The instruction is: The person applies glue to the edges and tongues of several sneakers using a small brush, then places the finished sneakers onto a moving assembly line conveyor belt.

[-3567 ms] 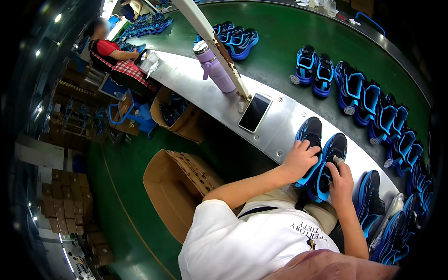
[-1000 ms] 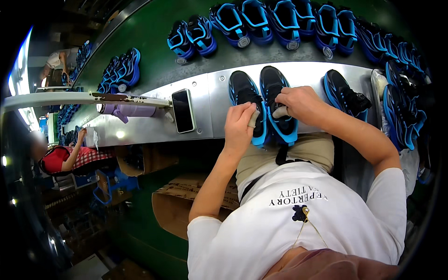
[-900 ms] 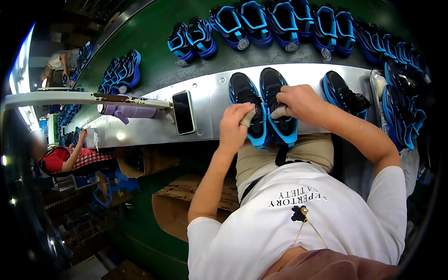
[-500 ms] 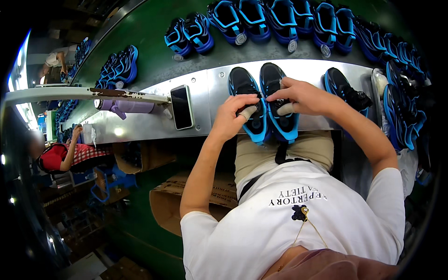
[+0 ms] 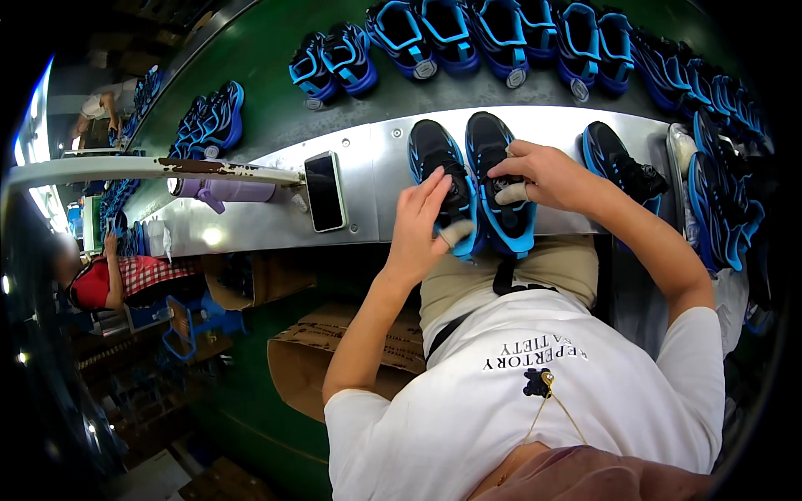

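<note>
A pair of black sneakers with blue trim stands side by side before me, toes pointing away: the left sneaker and the right sneaker. Over the opening and heel of the left one is my left hand, its fingers stretched out and the thumb apart; it seems to touch the shoe's edge. My right hand is closed at the lace area of the right sneaker, index finger and thumb bent onto it. What lies between those fingertips is hidden. Both thumbs wear pale finger covers.
The sneakers stand on a metal ledge beside a green conveyor belt carrying more sneakers. A phone, purple bottle and worn white bar are left. Another sneaker stands right. Cardboard boxes sit below; a co-worker sits far left.
My left hand has drawn back from the left sneaker's laces toward its heel, fingers opening. My right hand has barely moved. Sneakers on the belt have shifted slightly left; the co-worker's arm has moved.
</note>
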Action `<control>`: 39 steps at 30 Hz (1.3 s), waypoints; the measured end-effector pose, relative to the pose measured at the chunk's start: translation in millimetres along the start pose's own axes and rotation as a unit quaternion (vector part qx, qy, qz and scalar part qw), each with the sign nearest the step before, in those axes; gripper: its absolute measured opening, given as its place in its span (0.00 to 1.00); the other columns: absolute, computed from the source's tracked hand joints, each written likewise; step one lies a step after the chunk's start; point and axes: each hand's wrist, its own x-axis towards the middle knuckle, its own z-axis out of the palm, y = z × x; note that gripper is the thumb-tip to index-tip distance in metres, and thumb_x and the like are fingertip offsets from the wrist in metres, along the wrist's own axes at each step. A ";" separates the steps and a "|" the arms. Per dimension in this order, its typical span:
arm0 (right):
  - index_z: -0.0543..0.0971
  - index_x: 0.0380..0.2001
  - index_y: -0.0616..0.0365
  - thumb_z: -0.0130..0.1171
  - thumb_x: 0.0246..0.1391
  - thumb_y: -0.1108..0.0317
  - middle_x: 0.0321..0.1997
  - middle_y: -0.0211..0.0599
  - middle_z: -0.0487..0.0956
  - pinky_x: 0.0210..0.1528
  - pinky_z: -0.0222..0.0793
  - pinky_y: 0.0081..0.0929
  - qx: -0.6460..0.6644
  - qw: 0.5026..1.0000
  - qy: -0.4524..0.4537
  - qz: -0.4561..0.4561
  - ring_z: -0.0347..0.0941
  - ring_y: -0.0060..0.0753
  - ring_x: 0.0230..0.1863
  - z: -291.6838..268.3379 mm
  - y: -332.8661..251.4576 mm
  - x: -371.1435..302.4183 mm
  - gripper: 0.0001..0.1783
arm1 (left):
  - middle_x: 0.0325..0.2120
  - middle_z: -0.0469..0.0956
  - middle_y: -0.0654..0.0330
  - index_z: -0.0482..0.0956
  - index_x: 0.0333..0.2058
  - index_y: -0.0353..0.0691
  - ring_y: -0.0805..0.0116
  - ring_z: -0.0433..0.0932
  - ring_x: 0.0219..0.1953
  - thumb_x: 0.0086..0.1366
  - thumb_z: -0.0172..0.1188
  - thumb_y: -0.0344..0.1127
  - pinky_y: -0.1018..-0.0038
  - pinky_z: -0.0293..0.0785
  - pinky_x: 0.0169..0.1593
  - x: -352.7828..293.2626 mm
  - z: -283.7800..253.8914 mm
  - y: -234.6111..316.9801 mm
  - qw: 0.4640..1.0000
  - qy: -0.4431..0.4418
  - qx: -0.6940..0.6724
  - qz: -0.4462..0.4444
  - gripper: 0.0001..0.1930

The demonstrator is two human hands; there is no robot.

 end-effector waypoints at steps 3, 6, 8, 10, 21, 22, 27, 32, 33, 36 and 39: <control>0.82 0.43 0.54 0.64 0.48 0.58 0.36 0.42 0.74 0.43 0.69 0.38 -0.006 0.999 0.028 -0.041 0.73 0.47 0.40 -1.2 1.8 -0.6 0.20 | 0.50 0.75 0.55 0.75 0.49 0.37 0.53 0.72 0.46 0.50 0.61 0.23 0.65 0.70 0.51 -2.4 13.3 -6.0 0.998 0.028 0.044 0.022 0.24; 0.81 0.45 0.55 0.66 0.47 0.60 0.34 0.41 0.73 0.40 0.69 0.35 0.000 0.999 -0.006 -0.042 0.73 0.43 0.37 -2.6 -0.7 -4.2 0.21 | 0.47 0.76 0.54 0.77 0.46 0.36 0.52 0.73 0.44 0.42 0.56 0.16 0.64 0.72 0.49 5.2 29.2 -16.4 0.995 0.044 0.063 0.059 0.27; 0.80 0.44 0.55 0.64 0.48 0.63 0.33 0.41 0.73 0.40 0.70 0.38 0.003 0.997 0.001 -0.075 0.74 0.45 0.37 1.1 7.0 -0.7 0.19 | 0.45 0.77 0.53 0.77 0.45 0.36 0.51 0.74 0.42 0.39 0.54 0.14 0.64 0.72 0.47 7.1 32.2 -18.7 0.994 0.056 0.052 0.079 0.28; 0.80 0.44 0.55 0.64 0.47 0.63 0.32 0.41 0.73 0.38 0.70 0.38 -0.039 0.997 0.039 -0.062 0.74 0.44 0.37 20.8 4.9 -3.8 0.19 | 0.43 0.78 0.53 0.78 0.42 0.36 0.50 0.75 0.40 0.39 0.53 0.14 0.63 0.73 0.46 6.4 29.0 -20.1 0.995 0.059 0.038 0.073 0.27; 0.82 0.39 0.52 0.66 0.45 0.59 0.32 0.40 0.74 0.39 0.69 0.38 -0.118 0.988 0.087 -0.049 0.74 0.46 0.35 14.2 5.1 -3.9 0.17 | 0.49 0.75 0.54 0.77 0.44 0.36 0.54 0.71 0.48 0.56 0.59 0.24 0.67 0.69 0.51 9.6 6.3 8.9 0.999 0.008 0.037 -0.031 0.15; 0.82 0.39 0.52 0.66 0.45 0.59 0.32 0.40 0.74 0.39 0.69 0.38 -0.117 0.988 0.087 -0.050 0.74 0.46 0.35 10.3 5.2 -2.3 0.17 | 0.48 0.75 0.53 0.77 0.44 0.36 0.55 0.72 0.47 0.59 0.59 0.27 0.67 0.69 0.51 11.0 4.7 9.2 0.999 0.006 0.043 -0.028 0.13; 0.82 0.39 0.54 0.68 0.44 0.61 0.34 0.39 0.74 0.39 0.69 0.35 0.031 0.995 0.029 -0.094 0.73 0.44 0.35 11.9 18.2 0.4 0.18 | 0.37 0.77 0.56 0.78 0.39 0.33 0.69 0.77 0.34 0.66 0.53 0.31 0.75 0.73 0.38 5.7 6.7 42.3 0.985 0.023 -0.134 -0.108 0.08; 0.81 0.42 0.53 0.67 0.45 0.62 0.35 0.40 0.73 0.37 0.69 0.33 -0.012 0.996 0.068 -0.052 0.73 0.41 0.35 15.4 13.2 -5.6 0.18 | 0.40 0.78 0.60 0.77 0.45 0.34 0.74 0.77 0.33 0.70 0.49 0.32 0.79 0.73 0.34 -7.6 28.2 82.4 0.737 -0.147 -0.490 -0.443 0.11; 0.81 0.43 0.52 0.67 0.46 0.61 0.35 0.39 0.73 0.36 0.69 0.32 0.025 0.997 0.051 -0.061 0.73 0.39 0.35 11.3 16.6 -5.7 0.19 | 0.40 0.78 0.60 0.77 0.45 0.34 0.74 0.77 0.33 0.70 0.49 0.32 0.79 0.73 0.34 -6.7 26.1 81.8 0.736 -0.148 -0.490 -0.444 0.11; 0.79 0.47 0.51 0.66 0.49 0.60 0.35 0.36 0.74 0.35 0.68 0.29 0.094 0.993 0.073 -0.022 0.71 0.34 0.32 -8.9 16.8 -7.3 0.21 | 0.36 0.79 0.60 0.78 0.44 0.36 0.74 0.76 0.32 0.65 0.56 0.27 0.78 0.72 0.33 0.3 9.3 62.7 0.968 0.007 -0.176 -0.180 0.09; 0.77 0.51 0.51 0.64 0.52 0.61 0.35 0.35 0.74 0.36 0.68 0.27 0.057 0.993 0.103 0.033 0.69 0.30 0.31 -15.0 34.7 9.3 0.22 | 0.33 0.75 0.60 0.79 0.40 0.37 0.69 0.71 0.29 0.57 0.64 0.31 0.75 0.68 0.34 26.7 4.9 29.4 0.984 0.107 0.056 -0.127 0.12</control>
